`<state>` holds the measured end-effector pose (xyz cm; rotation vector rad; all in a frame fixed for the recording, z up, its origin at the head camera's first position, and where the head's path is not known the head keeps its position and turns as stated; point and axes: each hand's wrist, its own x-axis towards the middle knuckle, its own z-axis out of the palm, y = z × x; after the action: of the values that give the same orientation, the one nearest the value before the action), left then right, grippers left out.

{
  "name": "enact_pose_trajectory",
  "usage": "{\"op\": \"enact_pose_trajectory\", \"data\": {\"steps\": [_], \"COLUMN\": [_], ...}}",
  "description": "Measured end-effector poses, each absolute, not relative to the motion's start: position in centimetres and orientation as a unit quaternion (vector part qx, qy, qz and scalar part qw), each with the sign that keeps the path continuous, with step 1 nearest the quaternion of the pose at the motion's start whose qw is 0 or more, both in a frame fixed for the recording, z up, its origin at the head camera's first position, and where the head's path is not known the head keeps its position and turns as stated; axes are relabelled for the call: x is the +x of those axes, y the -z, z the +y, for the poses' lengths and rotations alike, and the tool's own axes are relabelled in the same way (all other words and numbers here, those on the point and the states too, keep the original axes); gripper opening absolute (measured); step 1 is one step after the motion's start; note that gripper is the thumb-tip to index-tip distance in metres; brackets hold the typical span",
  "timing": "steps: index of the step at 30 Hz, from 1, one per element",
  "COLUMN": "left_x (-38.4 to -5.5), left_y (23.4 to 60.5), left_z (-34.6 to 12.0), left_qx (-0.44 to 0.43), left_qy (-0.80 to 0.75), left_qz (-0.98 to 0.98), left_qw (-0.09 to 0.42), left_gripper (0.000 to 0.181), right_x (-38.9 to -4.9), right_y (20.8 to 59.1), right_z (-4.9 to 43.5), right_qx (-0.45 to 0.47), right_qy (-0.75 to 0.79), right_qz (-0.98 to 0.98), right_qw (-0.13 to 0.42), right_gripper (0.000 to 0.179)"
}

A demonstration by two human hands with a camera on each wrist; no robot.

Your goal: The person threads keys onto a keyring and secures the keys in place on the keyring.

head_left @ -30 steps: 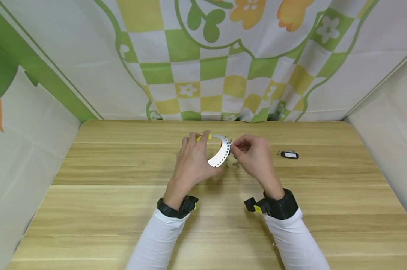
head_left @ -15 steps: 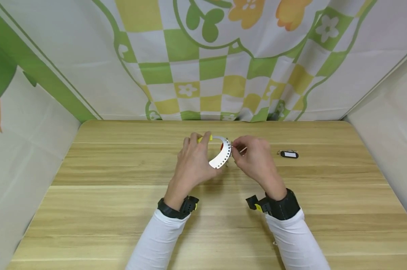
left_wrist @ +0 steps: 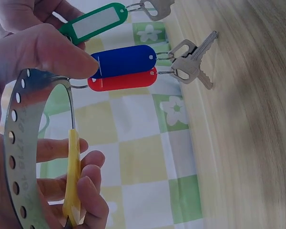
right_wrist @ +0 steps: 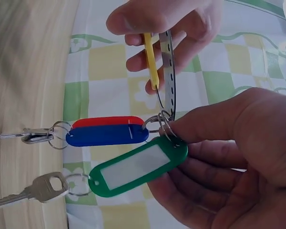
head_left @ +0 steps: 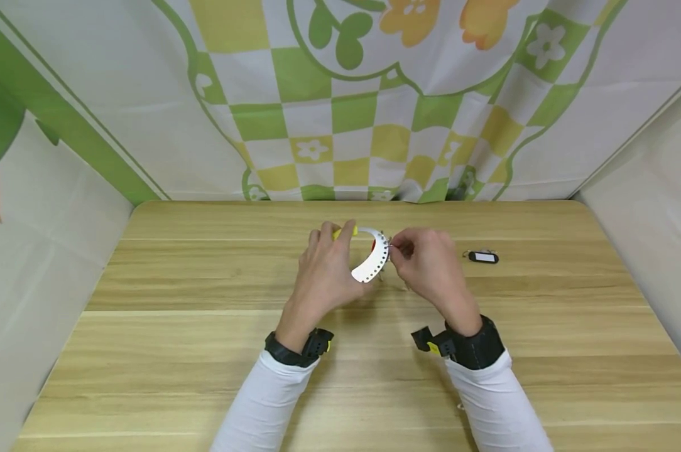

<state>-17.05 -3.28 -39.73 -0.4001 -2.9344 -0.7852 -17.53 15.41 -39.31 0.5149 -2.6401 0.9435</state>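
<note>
My left hand [head_left: 323, 270] grips a curved metal key holder plate [head_left: 369, 269] with a row of numbered holes, its fingers curled round the yellow handle [left_wrist: 73, 171]. A blue key tag [left_wrist: 124, 60] and a red key tag [left_wrist: 126, 83] hang by rings from the plate, each with a silver key. At the plate's outer edge, my right hand [head_left: 431, 267] pinches the split ring [right_wrist: 166, 124] of a green key tag [right_wrist: 178, 155] between thumb and finger. That tag's silver key [right_wrist: 47, 186] dangles over the table. Its ring overlaps the plate's edge in the right wrist view.
A black key tag [head_left: 484, 257] with a white label lies on the wooden table [head_left: 176, 358], right of my right hand. Behind the table hangs a green and yellow checked curtain [head_left: 354, 119]. A small white item [head_left: 460, 407] shows beside my right forearm.
Both hands and the key holder have shifted slightly to the right. My right fingers keep pinching at the plate's edge, turned a little. The black key tag stays on the table.
</note>
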Motion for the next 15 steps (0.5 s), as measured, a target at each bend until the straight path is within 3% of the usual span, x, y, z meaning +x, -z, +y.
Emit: {"op": "enact_pose_trajectory", "data": {"steps": [6,15], "left_x": [-17.01,-17.12], "left_y": [39.73,39.69], "left_z": [-3.35,-3.42], "left_qx": [-0.135,-0.121], "left_qy": [0.254,0.271], "left_qz": [-0.957,-0.954], "left_qw": [0.039,0.041], "left_gripper": [0.105,0.107], "right_x": [-17.54,-17.89], "right_y": [39.38,39.38], "right_z": [15.62,15.84], "right_qx": [0.236,0.129], "right_qy": [-0.290,-0.393], "right_qz": [-0.913,-0.908], "right_qw": [0.161,0.063], "right_gripper": [0.005,0.009]}}
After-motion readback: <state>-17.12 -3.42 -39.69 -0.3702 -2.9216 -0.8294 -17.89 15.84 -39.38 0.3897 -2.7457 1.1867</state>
